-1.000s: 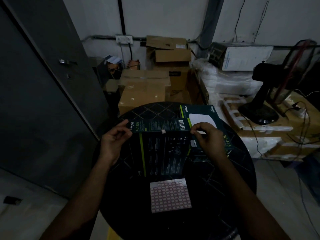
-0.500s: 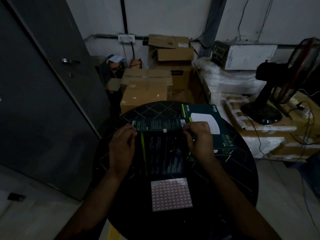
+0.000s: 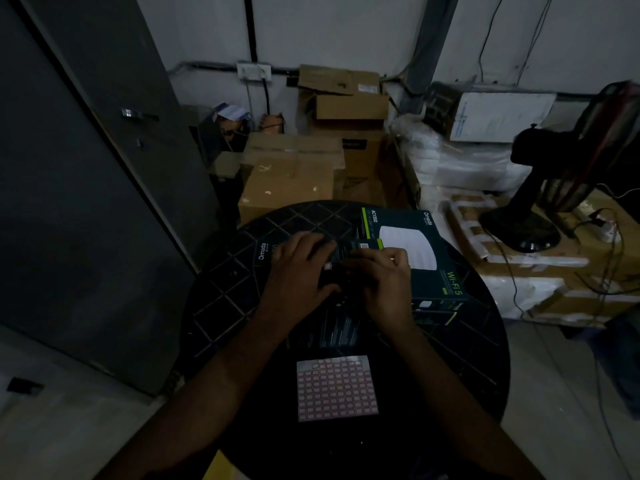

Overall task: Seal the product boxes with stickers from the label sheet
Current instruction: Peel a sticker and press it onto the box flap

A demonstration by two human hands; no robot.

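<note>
Head view: both hands rest on the near product box, which lies flat on the round black tabletop, just beyond the label sheet. The left hand presses flat on the box's far edge with fingers spread, gripping nothing; the right hand is curled with its fingertips beside a small pale sticker at the flap seam. Whether the right grip pinches the sticker or only presses it cannot be told. The step in hand appears to be smoothing a sticker over the seam. The next move probably calls for firm pressure across both sides of the seam, then a fresh sticker peeled from the sheet. The near box's long axis seems to run from the person toward the far wall, its sealed flap edge pointing away. A second box lies beyond it to the right, touching or overlapped by it, printed face up.
</note>
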